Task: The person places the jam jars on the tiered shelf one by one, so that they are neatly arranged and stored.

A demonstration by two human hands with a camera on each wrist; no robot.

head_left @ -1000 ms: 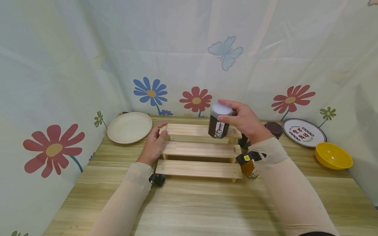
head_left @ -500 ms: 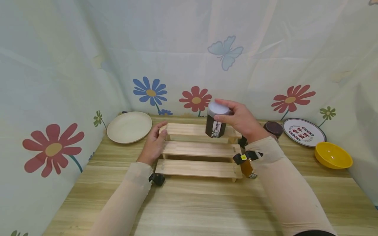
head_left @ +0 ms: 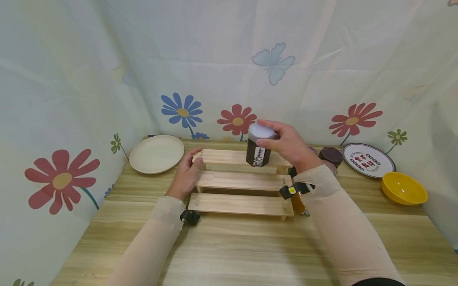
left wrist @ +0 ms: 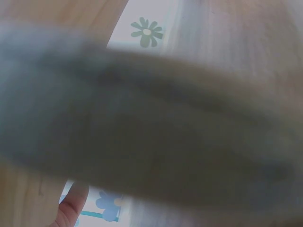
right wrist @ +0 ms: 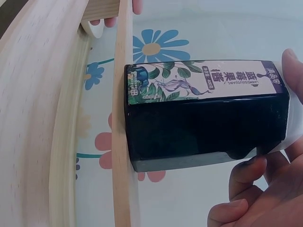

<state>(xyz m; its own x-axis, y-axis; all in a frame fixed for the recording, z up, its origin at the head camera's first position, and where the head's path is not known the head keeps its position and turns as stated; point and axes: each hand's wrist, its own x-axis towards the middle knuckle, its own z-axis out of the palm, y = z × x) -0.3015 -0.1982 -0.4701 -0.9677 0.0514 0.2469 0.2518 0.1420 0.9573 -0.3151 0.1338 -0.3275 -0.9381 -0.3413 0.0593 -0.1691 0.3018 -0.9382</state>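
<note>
Soft light left a faint shadow on the table [head_left: 229, 248]. A blurred dark shape [left wrist: 142, 132] blocked much of the left wrist view; the right wrist view showed the jar [right wrist: 203, 123] crisply.

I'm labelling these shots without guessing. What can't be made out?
Head view: most of the amber container, hidden by the black wrist camera and beige right sleeve.
Head view: print on the white label of the dark faceted jar, too small.
Left wrist view: most of the left hand, behind a blurred grey shape.
Right wrist view: part of the jar's pale lid, cut off by the right edge.
</note>
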